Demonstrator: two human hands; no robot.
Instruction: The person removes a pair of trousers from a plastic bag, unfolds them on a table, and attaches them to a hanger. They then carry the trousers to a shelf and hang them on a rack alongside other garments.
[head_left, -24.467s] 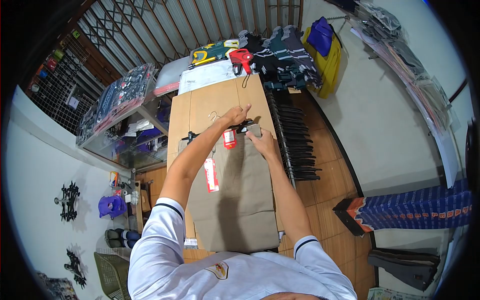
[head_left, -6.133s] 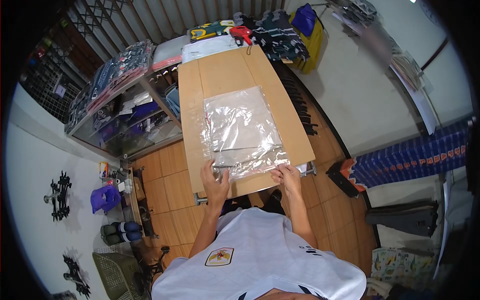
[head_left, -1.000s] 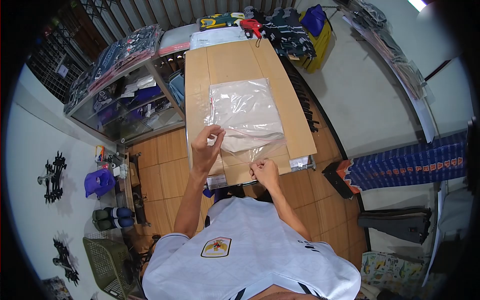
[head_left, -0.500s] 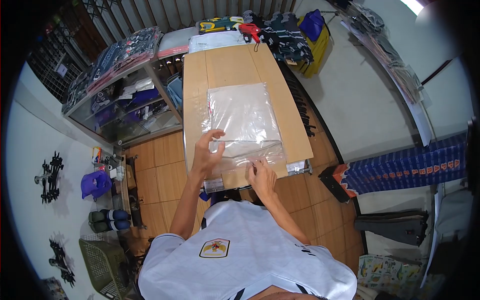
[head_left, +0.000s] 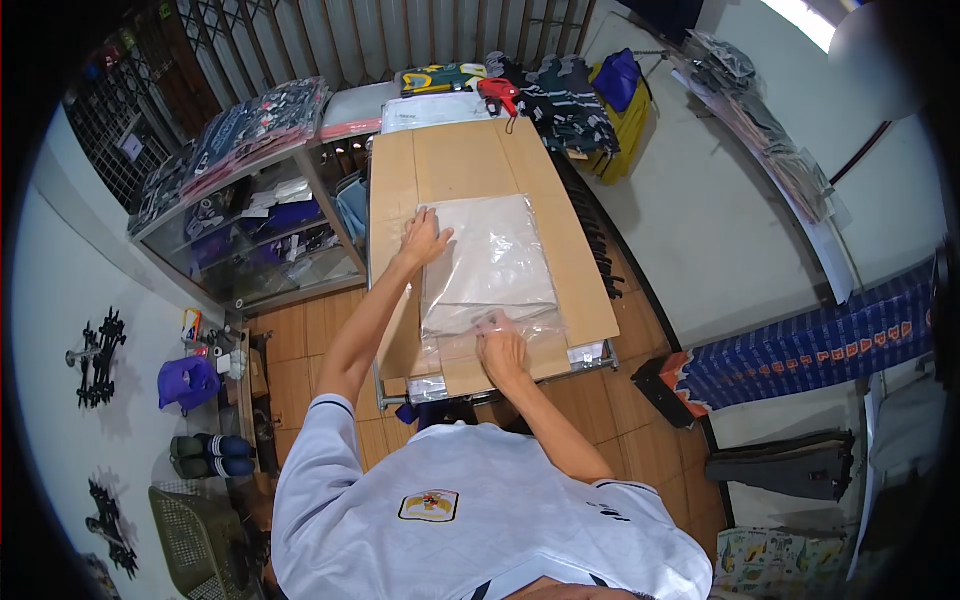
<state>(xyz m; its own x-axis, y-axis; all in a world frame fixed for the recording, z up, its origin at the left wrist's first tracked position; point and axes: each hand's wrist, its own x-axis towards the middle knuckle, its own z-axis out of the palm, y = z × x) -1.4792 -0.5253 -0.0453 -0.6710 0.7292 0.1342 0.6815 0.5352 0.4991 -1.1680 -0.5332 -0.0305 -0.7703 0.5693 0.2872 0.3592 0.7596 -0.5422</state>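
Note:
A clear plastic bag (head_left: 535, 328) with a folded white garment (head_left: 485, 255) inside lies flat on the brown cardboard-topped table (head_left: 465, 165). My left hand (head_left: 428, 238) rests on the bag's upper left edge, its fingers spread and thumb pointing right. At the bag's near end, my right hand (head_left: 503, 350) has its fingers bent in at the loose clear flap, with plastic showing over the fingertips.
Behind the cardboard lie a red tool (head_left: 498, 95) and packs of dark socks (head_left: 570, 100). Left stands a glass display case (head_left: 255, 235) topped with bagged clothes (head_left: 260, 125). A blue-wrapped long box (head_left: 800, 350) juts in from the right.
My left hand has slid away from me, from the bag's near left part up to its upper left edge. My right hand has moved slightly left, its fingers now at the flap.

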